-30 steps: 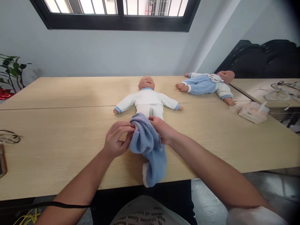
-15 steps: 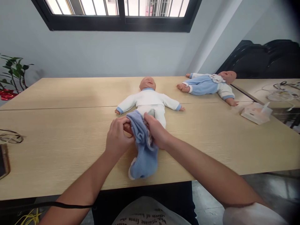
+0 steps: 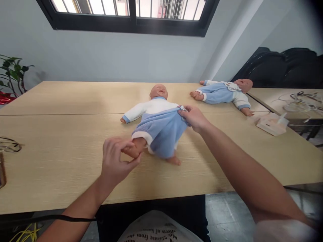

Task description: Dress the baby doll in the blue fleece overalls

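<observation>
Since a moment ago the trousers [image 3: 161,132] have slid up the doll [image 3: 157,104], lying lengthwise ahead; my right hand [image 3: 193,117] pinches their waistband, my left [image 3: 117,161] grips the near foot [image 3: 132,152].

Bare table [image 3: 63,134] left of doll [image 3: 156,111]

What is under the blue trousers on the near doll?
Both feet of the near doll stick out below the blue trousers. Its legs and lower body are covered and cannot be seen.
</observation>
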`<state>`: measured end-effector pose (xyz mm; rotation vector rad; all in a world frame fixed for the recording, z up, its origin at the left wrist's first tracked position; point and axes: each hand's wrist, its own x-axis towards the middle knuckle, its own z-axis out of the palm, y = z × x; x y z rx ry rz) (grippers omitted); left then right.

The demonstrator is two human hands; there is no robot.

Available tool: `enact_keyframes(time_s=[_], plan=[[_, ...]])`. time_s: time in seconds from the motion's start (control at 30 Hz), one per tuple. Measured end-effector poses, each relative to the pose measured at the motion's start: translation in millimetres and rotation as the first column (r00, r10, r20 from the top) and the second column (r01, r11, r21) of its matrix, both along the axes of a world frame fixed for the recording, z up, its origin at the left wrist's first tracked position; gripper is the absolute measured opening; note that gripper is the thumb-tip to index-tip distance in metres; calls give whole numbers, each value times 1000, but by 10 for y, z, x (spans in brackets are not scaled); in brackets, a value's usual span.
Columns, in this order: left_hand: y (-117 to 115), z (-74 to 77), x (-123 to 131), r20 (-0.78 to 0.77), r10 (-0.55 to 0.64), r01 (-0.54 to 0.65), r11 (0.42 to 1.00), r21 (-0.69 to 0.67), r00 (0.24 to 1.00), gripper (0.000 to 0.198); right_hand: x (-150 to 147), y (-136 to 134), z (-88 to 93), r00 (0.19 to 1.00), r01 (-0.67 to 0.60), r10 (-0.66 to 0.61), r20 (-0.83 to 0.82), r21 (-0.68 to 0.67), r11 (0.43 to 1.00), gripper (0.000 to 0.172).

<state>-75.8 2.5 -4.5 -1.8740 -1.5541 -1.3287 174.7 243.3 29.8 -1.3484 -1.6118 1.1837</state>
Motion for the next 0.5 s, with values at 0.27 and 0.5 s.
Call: enact_keyframes(time_s=[0.27, 0.5], plan=[[-498, -359, 262, 11, -134, 133, 970, -201, 991, 33, -238, 114, -273, 967, -174, 112, 228, 273, 946, 69], [-601, -551, 313, 16, -208, 194, 880, -434, 978, 17, 37, -385, -553, 998, -53, 60, -33, 173, 984, 70]])
